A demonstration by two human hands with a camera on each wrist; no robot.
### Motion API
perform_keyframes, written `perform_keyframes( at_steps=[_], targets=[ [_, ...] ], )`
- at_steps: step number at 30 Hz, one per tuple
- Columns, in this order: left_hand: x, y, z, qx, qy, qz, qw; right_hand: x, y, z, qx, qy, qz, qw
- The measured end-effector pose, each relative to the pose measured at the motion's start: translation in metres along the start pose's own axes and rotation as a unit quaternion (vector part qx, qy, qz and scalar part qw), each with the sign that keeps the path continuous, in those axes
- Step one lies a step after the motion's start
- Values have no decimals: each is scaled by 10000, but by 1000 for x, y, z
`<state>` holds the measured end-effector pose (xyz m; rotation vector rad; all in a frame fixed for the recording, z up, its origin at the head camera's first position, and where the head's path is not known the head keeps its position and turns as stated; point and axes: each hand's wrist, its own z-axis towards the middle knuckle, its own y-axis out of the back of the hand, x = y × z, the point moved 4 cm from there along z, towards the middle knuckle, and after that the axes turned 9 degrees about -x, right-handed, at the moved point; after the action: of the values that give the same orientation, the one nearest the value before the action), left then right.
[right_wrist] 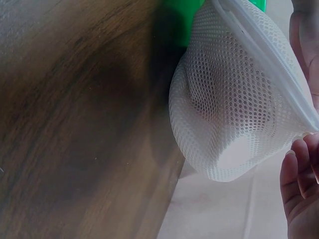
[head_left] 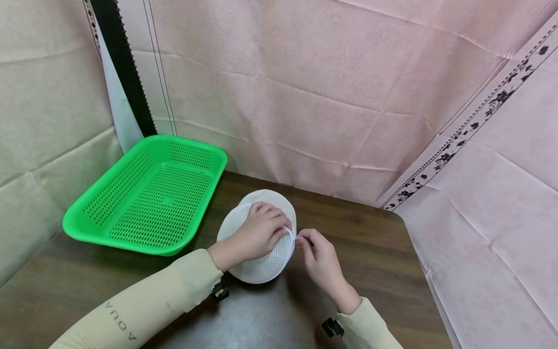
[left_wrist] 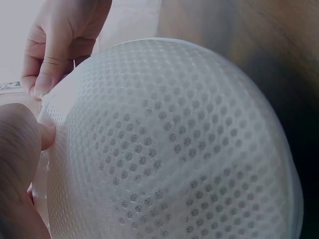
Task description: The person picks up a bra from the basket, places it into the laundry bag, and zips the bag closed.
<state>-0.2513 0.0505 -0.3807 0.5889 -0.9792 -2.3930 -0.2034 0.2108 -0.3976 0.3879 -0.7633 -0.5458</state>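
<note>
A rounded white mesh laundry bag point(head_left: 257, 270) with a zipper point(right_wrist: 281, 67) along its edge is held up over the table. My left hand point(head_left: 260, 231) lies across the bag and grips it beside the zipper; its thumb presses the mesh in the left wrist view. At the right end of the zipper, my right hand point(head_left: 322, 261) pinches a small part between thumb and index finger. Those fingertips cover what they pinch. Through the holes of the mesh point(left_wrist: 174, 129), the bag's hollow inside shows darker.
To the left on the wooden table point(head_left: 370, 271) stands a green plastic basket point(head_left: 144, 213) with slotted walls and floor. Pink patterned cloth point(head_left: 305, 97) hangs behind the table and along its sides. Each wrist carries a small black strap piece point(head_left: 333, 327).
</note>
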Motion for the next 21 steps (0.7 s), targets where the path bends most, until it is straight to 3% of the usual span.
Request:
perform_keyframes(
  at_steps=[21],
  targets=[
    [5,12,5,-253,217,-113,9994,4,3,2,-10,110,147,9998]
  ],
)
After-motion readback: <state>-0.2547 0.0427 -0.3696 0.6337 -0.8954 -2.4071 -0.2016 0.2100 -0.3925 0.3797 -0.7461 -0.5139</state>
